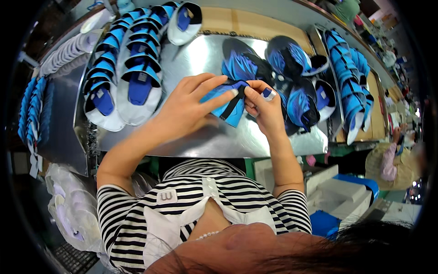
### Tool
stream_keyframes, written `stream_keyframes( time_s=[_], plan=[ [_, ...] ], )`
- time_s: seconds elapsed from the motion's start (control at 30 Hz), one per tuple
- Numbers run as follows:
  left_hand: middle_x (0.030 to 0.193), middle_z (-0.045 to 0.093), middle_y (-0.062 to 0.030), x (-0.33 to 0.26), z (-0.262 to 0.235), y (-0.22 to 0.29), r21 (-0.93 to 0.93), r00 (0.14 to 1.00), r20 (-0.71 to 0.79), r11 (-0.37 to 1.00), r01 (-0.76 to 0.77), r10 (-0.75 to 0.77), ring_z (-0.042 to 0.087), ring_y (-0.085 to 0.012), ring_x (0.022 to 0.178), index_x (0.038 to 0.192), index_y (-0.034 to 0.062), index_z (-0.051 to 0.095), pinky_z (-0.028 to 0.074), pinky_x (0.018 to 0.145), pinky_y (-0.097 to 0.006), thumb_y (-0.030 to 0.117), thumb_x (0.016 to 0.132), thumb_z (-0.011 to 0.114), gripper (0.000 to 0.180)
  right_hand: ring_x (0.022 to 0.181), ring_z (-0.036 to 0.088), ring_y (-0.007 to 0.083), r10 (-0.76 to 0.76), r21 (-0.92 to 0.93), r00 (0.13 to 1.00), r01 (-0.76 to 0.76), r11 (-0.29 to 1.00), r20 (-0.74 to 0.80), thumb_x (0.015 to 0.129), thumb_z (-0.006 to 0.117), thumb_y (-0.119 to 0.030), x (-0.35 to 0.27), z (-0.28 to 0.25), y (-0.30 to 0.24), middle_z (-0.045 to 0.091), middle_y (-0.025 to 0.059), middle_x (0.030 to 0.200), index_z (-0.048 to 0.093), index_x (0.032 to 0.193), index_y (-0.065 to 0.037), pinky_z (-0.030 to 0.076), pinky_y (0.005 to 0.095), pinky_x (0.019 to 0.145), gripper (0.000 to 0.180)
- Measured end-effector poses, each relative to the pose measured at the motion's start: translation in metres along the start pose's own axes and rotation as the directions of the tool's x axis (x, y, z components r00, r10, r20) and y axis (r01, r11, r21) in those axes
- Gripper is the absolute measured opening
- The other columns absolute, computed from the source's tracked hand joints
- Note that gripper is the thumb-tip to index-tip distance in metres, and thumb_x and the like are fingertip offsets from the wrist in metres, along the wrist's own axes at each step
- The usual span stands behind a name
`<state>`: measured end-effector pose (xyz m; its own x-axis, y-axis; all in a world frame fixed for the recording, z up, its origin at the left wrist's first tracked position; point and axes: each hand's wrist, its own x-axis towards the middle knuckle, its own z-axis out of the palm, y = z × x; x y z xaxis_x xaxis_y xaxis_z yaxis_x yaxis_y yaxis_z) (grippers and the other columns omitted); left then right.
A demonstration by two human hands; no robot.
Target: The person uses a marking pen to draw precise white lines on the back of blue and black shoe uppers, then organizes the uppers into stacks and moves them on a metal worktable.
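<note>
Closest to my camera is the wearer's striped shirt point(205, 180); past it the left hand point(194, 102) holds a blue shoe piece point(234, 116) with its thumb in front and fingers behind, while the right hand point(268, 107) pinches its black-trimmed edge between thumb and forefinger; the piece sits in the air over the metal table point(200, 142).

I judge that the edge could slip out of line if either thumb eases; the right hand is also just beside the pile of blue-and-black shoe parts point(301, 102), so a wide swing might scatter it.

Of containers, I see a clear plastic bag point(66, 192) at lower left with pale rounded pieces inside, too blurred to name; farther off, a cardboard-lined tray point(375, 107) on the right bears overlapping blue uppers point(349, 82); beyond that, a co-worker point(392, 169) is at the far right.
</note>
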<state>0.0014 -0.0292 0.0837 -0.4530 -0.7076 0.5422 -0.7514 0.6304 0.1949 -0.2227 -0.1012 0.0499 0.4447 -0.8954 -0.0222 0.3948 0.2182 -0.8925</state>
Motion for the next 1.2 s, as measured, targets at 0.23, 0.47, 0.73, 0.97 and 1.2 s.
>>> stream_keyframes(
  time_s=[0.23, 0.47, 0.73, 0.97, 1.2],
  plan=[
    [0.107, 0.061, -0.0130, 0.042, 0.035, -0.196, 0.196, 0.879, -0.096, 0.857, 0.476, -0.466, 0.061, -0.0346, 0.097, 0.118, 0.0081, 0.064, 0.050, 0.081, -0.040, -0.009, 0.078, 0.054, 0.045, 0.094, 0.062, 0.0298, -0.426, -0.974, 0.894, 0.045, -0.221, 0.138, 0.073, 0.080, -0.027, 0.030, -0.059, -0.005, 0.065, 0.0081, 0.098, 0.062, 0.105, -0.009, 0.051, 0.0385, 0.074, 0.040],
    [0.125, 0.053, -0.0106, 0.085, 0.081, -0.327, 0.633, 0.908, -0.175, 0.662, 0.401, -0.382, 0.048, -0.0319, 0.114, 0.133, 0.0192, 0.054, 0.039, 0.095, -0.046, 0.006, 0.080, 0.062, 0.056, 0.082, 0.061, 0.0303, -0.533, -0.966, 0.805, 0.221, -0.134, 0.259, 0.072, 0.080, -0.018, 0.052, -0.059, -0.003, 0.063, 0.0081, 0.089, 0.061, 0.095, -0.008, 0.049, 0.0397, 0.066, 0.031],
    [0.114, 0.059, -0.0108, 0.053, 0.033, -0.185, -0.284, 0.918, -0.080, 0.892, 0.353, -0.388, 0.060, -0.0244, 0.102, 0.122, 0.0082, 0.061, 0.049, 0.084, -0.033, 0.007, 0.089, 0.062, 0.033, 0.067, 0.058, 0.0230, -0.294, -0.779, 0.726, 0.613, -0.134, 0.622, 0.065, 0.078, -0.009, 0.010, 0.013, 0.009, 0.056, 0.0046, 0.075, 0.065, 0.093, -0.010, 0.046, 0.0332, 0.053, 0.030],
    [0.117, 0.058, -0.0148, -0.065, 0.020, -0.026, -0.423, 0.920, 0.297, 0.828, 0.368, -0.257, 0.057, -0.0334, 0.108, 0.121, 0.0035, 0.060, 0.044, 0.094, -0.042, 0.010, 0.084, 0.068, 0.038, 0.071, 0.063, 0.0258, 0.003, -0.864, 0.883, 0.458, 0.209, 0.469, 0.077, 0.076, -0.028, -0.042, 0.017, 0.056, 0.060, 0.0078, 0.079, 0.060, 0.087, -0.009, 0.048, 0.0393, 0.055, 0.026],
    [0.095, 0.058, -0.0051, -0.037, 0.051, 0.012, 0.033, 0.933, 0.353, 0.997, 0.066, -0.073, 0.057, -0.0229, 0.089, 0.119, 0.0098, 0.062, 0.040, 0.077, -0.036, 0.013, 0.072, 0.071, 0.049, 0.068, 0.049, 0.0044, 0.159, -0.594, 0.953, 0.027, 0.804, 0.259, 0.090, 0.066, -0.016, 0.057, 0.008, 0.032, 0.063, -0.0013, 0.082, 0.061, 0.111, -0.005, 0.040, 0.0196, 0.059, 0.025]
  ],
)
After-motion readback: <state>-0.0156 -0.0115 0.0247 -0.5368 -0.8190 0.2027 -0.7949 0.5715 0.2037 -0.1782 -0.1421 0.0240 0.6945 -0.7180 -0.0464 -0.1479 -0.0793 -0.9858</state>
